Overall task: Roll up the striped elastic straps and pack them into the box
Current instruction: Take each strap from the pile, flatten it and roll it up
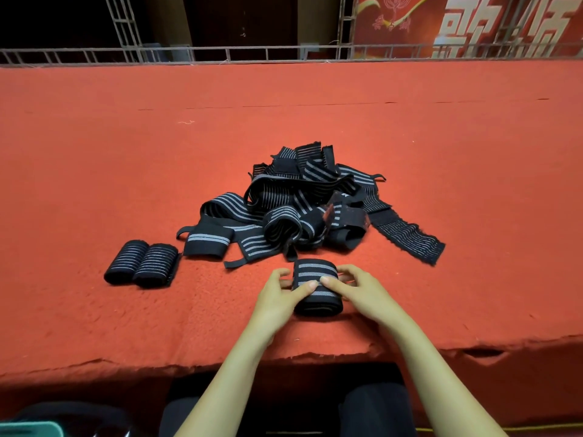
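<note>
- Gripping the strap roll near the worktop's front edge with left hand and right hand, fingers curling round its ends, thumbs pressing on top.
- Showing two finished rolls, touching side by side, toward the front left.
- Showing the loose strap pile heaped mid-worktop, just beyond the held roll.

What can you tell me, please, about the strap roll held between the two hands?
The strap roll is black woven elastic with pale grey stripes running across its top, wound into a thick, slightly flattened bundle. It lies on the red felt-like cover near the front edge, just in front of the pile of loose straps. The left hand and right hand grip its two ends, with the thumbs pressing on top and meeting near the middle.
</note>
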A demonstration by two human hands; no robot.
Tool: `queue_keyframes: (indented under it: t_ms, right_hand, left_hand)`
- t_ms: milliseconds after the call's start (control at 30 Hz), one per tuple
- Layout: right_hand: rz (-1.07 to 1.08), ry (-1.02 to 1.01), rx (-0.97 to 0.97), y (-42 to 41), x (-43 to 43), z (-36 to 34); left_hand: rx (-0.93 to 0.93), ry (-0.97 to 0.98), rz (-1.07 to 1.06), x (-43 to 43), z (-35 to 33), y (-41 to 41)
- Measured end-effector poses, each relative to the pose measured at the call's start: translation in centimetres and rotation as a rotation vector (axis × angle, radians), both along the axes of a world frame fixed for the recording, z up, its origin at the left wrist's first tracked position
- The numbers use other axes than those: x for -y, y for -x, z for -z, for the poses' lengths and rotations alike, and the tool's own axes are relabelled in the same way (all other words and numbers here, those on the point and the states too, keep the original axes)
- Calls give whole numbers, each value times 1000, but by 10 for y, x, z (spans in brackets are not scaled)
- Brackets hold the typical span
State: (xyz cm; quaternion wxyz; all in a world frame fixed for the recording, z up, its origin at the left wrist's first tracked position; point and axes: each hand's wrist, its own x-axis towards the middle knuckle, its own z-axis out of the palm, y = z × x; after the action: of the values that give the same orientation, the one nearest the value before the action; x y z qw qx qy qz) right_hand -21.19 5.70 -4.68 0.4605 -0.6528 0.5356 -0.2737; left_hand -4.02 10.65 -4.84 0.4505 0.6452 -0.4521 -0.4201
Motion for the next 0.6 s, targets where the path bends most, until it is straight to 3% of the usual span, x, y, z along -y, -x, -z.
queue_keyframes:
  t_ms: [133,267,433,600]
  right_hand:
    - [-10,-131,239,-6,-4,-4]
    - [-91,70,330,-10,-6,-4]
    - [-237,164,342,-16,-4,-4]
    - [-290,191,157,-15,-5,3]
  left_hand:
    - [-148,-35,80,-1,2,-2]
    - [-285,93,44,-4,-1,-9]
    - [-108,358,139,-9,3,-25]
    - [7,372,205,-11,10,-31]
